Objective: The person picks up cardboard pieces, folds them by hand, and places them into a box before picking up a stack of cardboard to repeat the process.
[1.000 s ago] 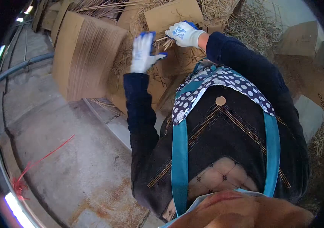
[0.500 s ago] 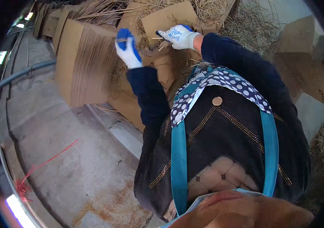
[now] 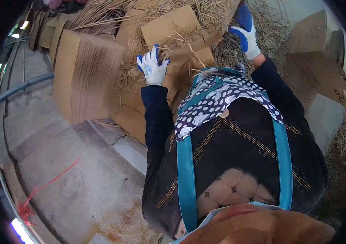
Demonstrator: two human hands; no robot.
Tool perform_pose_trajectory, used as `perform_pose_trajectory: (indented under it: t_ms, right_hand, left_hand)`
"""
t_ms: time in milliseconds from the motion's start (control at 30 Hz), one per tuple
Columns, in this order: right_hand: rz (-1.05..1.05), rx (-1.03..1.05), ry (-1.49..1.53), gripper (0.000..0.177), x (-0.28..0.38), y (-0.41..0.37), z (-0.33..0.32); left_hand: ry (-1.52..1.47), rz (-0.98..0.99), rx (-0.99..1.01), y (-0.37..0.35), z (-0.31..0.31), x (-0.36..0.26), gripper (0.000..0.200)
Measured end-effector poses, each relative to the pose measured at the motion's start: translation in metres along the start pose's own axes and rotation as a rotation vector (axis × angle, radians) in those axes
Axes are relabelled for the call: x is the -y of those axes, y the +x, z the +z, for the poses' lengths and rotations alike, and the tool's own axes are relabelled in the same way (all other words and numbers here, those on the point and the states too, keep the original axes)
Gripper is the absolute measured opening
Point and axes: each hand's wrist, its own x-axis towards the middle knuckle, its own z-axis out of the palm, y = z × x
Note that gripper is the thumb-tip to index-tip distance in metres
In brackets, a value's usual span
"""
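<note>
My left hand (image 3: 152,68), in a white glove with blue fingertips, is over the cardboard and straw at the upper middle. Its fingers are spread beside some short straw pieces (image 3: 175,37), and I see none gripped. Further right, my right hand (image 3: 247,35) shows the blue palm side of its glove, thumb apart from the fingers, with nothing visible in it. It is at the right edge of the straw-covered cardboard (image 3: 207,37), above loose straw. A flat cardboard piece (image 3: 169,25) lies between the hands, further back.
A thick stack of cardboard sheets (image 3: 94,77) stands on the left, with long stalks (image 3: 100,16) behind it. Cardboard boxes (image 3: 309,34) are at the right. On the concrete floor (image 3: 71,171) are red string (image 3: 27,209) and a blue-grey pipe (image 3: 22,86).
My right hand has let go of the straw pieces and moved right, turning its palm into view. My left hand has moved down and right, its back now showing; the stick it held is gone from it.
</note>
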Motion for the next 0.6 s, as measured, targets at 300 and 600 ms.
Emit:
perform_pose_trajectory:
  t_ms: [300, 600]
  right_hand:
    - [0.070, 0.237, -0.490, 0.092, -0.082, -0.020, 0.018]
    - [-0.753, 0.614, -1.366, 0.061, 0.054, 0.016, 0.092]
  left_hand:
    - [-0.050, -0.006, 0.022, -0.005, 0.010, 0.004, 0.060]
    - [-0.042, 0.124, -0.120, 0.000, 0.024, 0.017, 0.049]
